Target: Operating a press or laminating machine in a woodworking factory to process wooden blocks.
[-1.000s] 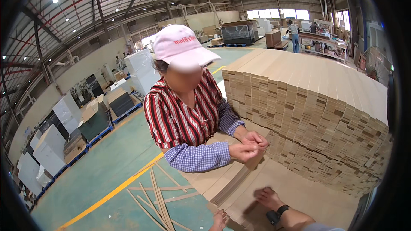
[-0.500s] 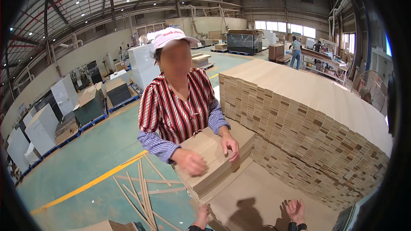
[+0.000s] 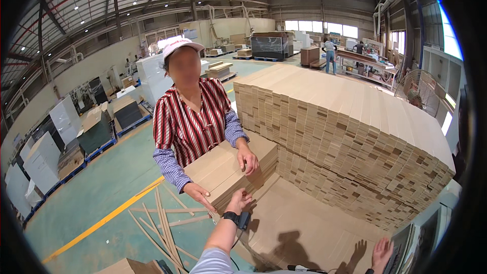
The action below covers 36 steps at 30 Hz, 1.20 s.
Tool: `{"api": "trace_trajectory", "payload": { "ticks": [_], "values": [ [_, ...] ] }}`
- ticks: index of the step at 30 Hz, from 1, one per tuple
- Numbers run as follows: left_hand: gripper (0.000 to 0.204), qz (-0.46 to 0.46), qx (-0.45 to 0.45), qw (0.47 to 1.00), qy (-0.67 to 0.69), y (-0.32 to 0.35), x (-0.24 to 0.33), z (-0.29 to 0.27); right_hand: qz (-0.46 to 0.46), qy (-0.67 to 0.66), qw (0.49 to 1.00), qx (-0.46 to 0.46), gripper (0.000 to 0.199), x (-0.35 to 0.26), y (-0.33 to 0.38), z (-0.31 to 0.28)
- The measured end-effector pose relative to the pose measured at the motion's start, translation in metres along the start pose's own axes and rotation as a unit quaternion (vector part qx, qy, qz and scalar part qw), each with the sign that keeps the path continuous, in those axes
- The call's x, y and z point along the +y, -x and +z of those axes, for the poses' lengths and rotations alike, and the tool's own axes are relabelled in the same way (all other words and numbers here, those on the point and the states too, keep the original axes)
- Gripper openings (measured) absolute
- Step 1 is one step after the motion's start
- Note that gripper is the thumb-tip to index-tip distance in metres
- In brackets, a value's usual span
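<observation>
My left hand (image 3: 240, 201), with a dark band at the wrist, reaches to the near side of a short stack of flat brown boards (image 3: 223, 165). Its fingers are apart, and whether they touch the boards I cannot tell. My right hand (image 3: 382, 253) is raised at the lower right with fingers spread and nothing in it. Across the stack stands a co-worker in a striped shirt (image 3: 195, 122). One of that person's hands (image 3: 199, 194) is at the stack's left end; the other (image 3: 247, 161) rests on its top near edge.
A large block of stacked board strips (image 3: 329, 127) rises on the right. A flat brown board surface (image 3: 309, 218) lies before me. Loose thin strips (image 3: 165, 223) are scattered on the green floor at left. A large fan (image 3: 417, 89) stands beyond the block.
My left hand has moved up and forward to the stack. My right hand has shifted right. The co-worker's left-side hand has gone down to the stack's end. The whole view has shifted.
</observation>
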<state>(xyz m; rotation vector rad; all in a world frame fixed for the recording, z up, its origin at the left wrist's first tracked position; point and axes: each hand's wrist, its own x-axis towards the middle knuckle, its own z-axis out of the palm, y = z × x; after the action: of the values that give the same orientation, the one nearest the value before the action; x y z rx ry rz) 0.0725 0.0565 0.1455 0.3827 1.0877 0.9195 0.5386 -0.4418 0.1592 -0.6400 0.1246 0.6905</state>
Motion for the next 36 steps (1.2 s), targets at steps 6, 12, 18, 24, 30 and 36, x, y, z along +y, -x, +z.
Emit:
{"api": "trace_trajectory", "payload": {
  "ticks": [6,12,18,24,30,36],
  "values": [
    [0.031,-0.021,-0.017,0.994,0.11,-0.021,0.001,0.012,-0.146,-0.034,0.979,0.136,0.04,-0.052,0.089,0.016],
    [0.035,-0.028,0.021,0.985,0.169,-0.022,0.001,0.022,-0.246,-0.018,0.96,0.131,0.043,-0.085,0.118,0.003],
    [0.025,0.019,-0.267,0.963,0.003,0.1,-0.032,0.101,-0.273,-0.056,0.95,0.142,0.035,-0.098,0.13,0.001],
    [0.025,0.545,-0.508,0.588,-0.313,0.342,0.016,0.159,-0.23,-0.118,0.962,0.089,0.037,-0.132,0.059,-0.037],
    [0.034,0.802,-0.466,0.309,-0.21,0.462,0.05,0.15,-0.176,0.01,0.984,0.034,0.038,-0.113,0.053,-0.026],
    [0.017,0.812,-0.406,0.327,-0.264,0.49,0.051,0.155,-0.1,0.086,0.989,-0.072,0.027,-0.081,0.028,-0.045]
  ]
}}
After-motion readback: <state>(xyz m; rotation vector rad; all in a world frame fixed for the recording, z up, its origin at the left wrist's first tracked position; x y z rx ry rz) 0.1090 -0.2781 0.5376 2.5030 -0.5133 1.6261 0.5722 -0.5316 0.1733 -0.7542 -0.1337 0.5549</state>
